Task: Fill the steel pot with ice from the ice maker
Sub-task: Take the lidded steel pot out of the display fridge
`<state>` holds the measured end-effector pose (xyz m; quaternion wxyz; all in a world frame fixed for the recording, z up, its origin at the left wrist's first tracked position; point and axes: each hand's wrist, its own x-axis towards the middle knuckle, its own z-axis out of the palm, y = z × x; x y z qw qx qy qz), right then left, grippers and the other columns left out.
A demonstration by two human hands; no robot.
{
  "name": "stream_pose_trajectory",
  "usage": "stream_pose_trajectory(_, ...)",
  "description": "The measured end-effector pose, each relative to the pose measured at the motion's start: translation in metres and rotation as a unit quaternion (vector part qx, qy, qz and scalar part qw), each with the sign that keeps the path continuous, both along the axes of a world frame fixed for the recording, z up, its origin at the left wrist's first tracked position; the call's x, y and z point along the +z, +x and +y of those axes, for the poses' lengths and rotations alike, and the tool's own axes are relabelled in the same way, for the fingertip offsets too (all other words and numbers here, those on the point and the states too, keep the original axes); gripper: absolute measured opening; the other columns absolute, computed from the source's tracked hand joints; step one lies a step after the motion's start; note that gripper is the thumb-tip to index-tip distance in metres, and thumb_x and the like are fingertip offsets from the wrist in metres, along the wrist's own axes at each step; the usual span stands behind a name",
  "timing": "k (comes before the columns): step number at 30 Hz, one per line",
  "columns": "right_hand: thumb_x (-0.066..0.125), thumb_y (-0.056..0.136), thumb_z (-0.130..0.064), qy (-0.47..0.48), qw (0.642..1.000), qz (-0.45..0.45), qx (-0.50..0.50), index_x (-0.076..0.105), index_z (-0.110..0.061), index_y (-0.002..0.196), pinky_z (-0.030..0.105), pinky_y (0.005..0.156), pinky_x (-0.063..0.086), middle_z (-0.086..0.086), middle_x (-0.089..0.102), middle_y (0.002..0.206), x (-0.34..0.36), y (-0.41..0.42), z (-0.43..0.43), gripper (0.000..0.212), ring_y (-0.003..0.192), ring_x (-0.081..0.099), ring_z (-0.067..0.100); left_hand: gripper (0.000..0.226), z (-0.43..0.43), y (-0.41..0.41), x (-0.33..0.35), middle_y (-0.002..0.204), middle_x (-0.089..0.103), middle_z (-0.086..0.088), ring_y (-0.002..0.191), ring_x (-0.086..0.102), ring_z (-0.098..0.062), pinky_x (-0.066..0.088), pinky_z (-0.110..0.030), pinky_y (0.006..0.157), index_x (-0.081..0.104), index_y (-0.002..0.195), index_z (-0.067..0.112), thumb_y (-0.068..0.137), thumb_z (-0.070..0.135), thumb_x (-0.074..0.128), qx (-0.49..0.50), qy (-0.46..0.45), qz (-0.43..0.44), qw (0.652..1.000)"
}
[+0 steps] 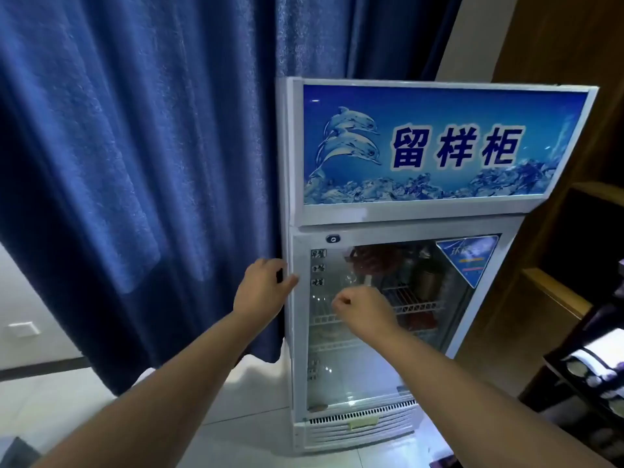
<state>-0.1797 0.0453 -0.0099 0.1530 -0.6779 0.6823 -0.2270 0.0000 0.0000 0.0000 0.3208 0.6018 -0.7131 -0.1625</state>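
A white glass-door display fridge stands in front of me, topped by a blue sign with dolphins. Behind the glass are wire shelves, and a steel pot shows dimly on the upper shelf at the right. My left hand curls around the left edge of the door, fingers behind the frame. My right hand is a loose fist held in front of the glass, holding nothing. No ice maker is in sight.
A dark blue curtain hangs to the left of the fridge and behind it. Wooden shelving and a dark rack with dishes stand at the right. The floor is pale tile.
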Motion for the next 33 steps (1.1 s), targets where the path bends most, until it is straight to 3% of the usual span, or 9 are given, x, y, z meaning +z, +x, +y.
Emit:
stream_pose_trajectory(4, 0.052, 0.090, -0.022, 0.001, 1.000, -0.025, 0.001, 0.072, -0.016, 0.076, 0.026, 0.063, 0.049, -0.002, 0.071, 0.078, 0.001, -0.013, -0.030, 0.025, 0.070, 0.066, 0.018, 0.052, -0.043, -0.017, 0.007, 0.130, 0.050, -0.011, 0.124, 0.043, -0.027, 0.038, -0.035, 0.094, 0.052, 0.131, 0.010, 0.090, 0.041, 0.058, 0.013, 0.014, 0.037, 0.999)
stream_pose_trajectory(11, 0.055, 0.088, -0.023, -0.005, 0.998, -0.064, 0.018, 0.070, -0.015, 0.071, 0.034, 0.066, 0.054, -0.006, 0.067, 0.072, 0.000, -0.032, -0.076, 0.024, 0.069, 0.065, 0.018, 0.060, -0.094, -0.036, 0.005, 0.134, 0.046, -0.008, 0.129, 0.037, -0.024, 0.033, -0.042, 0.108, 0.054, 0.129, 0.018, 0.084, 0.057, 0.057, 0.019, 0.038, 0.155, 0.987)
stream_pose_trajectory(14, 0.057, 0.089, -0.025, -0.006, 0.996, -0.084, 0.013, 0.073, -0.011, 0.078, 0.034, 0.068, 0.053, 0.002, 0.072, 0.079, -0.001, -0.035, -0.087, 0.024, 0.073, 0.066, 0.021, 0.069, -0.125, -0.034, -0.029, 0.124, 0.058, -0.003, 0.118, 0.054, -0.019, 0.046, -0.048, 0.100, 0.059, 0.119, 0.030, 0.070, 0.079, 0.054, 0.007, 0.054, 0.230, 0.972)
stream_pose_trajectory(17, 0.059, 0.089, -0.026, -0.002, 0.994, -0.106, 0.007, 0.073, -0.014, 0.078, 0.035, 0.071, 0.055, 0.001, 0.073, 0.080, -0.006, -0.036, -0.093, 0.022, 0.076, 0.067, 0.020, 0.041, -0.114, -0.038, -0.020, 0.113, 0.062, -0.003, 0.107, 0.061, -0.017, 0.053, -0.042, 0.092, 0.062, 0.111, 0.027, 0.079, 0.053, 0.062, 0.002, 0.055, 0.270, 0.961)
stream_pose_trajectory(19, 0.059, 0.088, -0.026, 0.004, 0.991, -0.132, -0.003, 0.073, -0.020, 0.076, 0.036, 0.072, 0.056, -0.003, 0.072, 0.079, -0.009, -0.035, -0.095, 0.019, 0.075, 0.067, 0.016, 0.006, -0.103, -0.042, -0.008, 0.098, 0.064, 0.003, 0.091, 0.063, -0.010, 0.055, -0.026, 0.079, 0.060, 0.096, 0.028, 0.091, 0.026, 0.059, -0.003, 0.055, 0.303, 0.952)
stream_pose_trajectory(21, 0.059, 0.087, -0.024, 0.002, 0.987, -0.163, -0.014, 0.074, -0.022, 0.077, 0.036, 0.073, 0.056, -0.007, 0.072, 0.078, -0.011, -0.033, -0.094, 0.018, 0.074, 0.066, 0.014, 0.015, -0.100, -0.043, -0.002, 0.090, 0.061, 0.010, 0.081, 0.059, -0.002, 0.048, -0.011, 0.065, 0.053, 0.089, 0.028, 0.096, 0.015, 0.052, 0.004, 0.054, 0.318, 0.946)
stream_pose_trajectory(25, 0.057, 0.088, -0.020, -0.021, 0.979, -0.196, -0.042, 0.075, -0.020, 0.081, 0.037, 0.074, 0.057, -0.006, 0.073, 0.082, -0.007, -0.031, -0.088, 0.019, 0.076, 0.067, 0.014, 0.017, -0.093, -0.043, 0.003, 0.087, 0.059, 0.006, 0.076, 0.055, -0.001, 0.046, -0.007, 0.058, 0.052, 0.084, 0.023, 0.098, 0.016, 0.047, 0.009, 0.039, 0.320, 0.947)
stream_pose_trajectory(29, 0.057, 0.089, -0.020, -0.055, 0.976, -0.197, -0.069, 0.074, -0.017, 0.082, 0.033, 0.065, 0.053, -0.003, 0.072, 0.076, 0.000, -0.032, -0.077, 0.019, 0.064, 0.064, 0.015, 0.004, -0.084, -0.042, 0.002, 0.095, 0.059, -0.002, 0.085, 0.058, -0.015, 0.050, -0.025, 0.072, 0.051, 0.093, 0.016, 0.095, 0.020, 0.052, 0.026, 0.049, 0.306, 0.950)
stream_pose_trajectory(33, 0.057, 0.091, -0.023, -0.079, 0.973, -0.194, -0.102, 0.068, -0.008, 0.072, 0.037, 0.060, 0.050, 0.009, 0.067, 0.067, 0.003, -0.035, -0.058, 0.027, 0.059, 0.058, 0.023, 0.017, -0.056, -0.037, -0.005, 0.088, 0.059, -0.004, 0.079, 0.055, -0.018, 0.050, -0.041, 0.075, 0.050, 0.085, 0.015, 0.082, 0.027, 0.062, 0.023, 0.059, 0.290, 0.955)
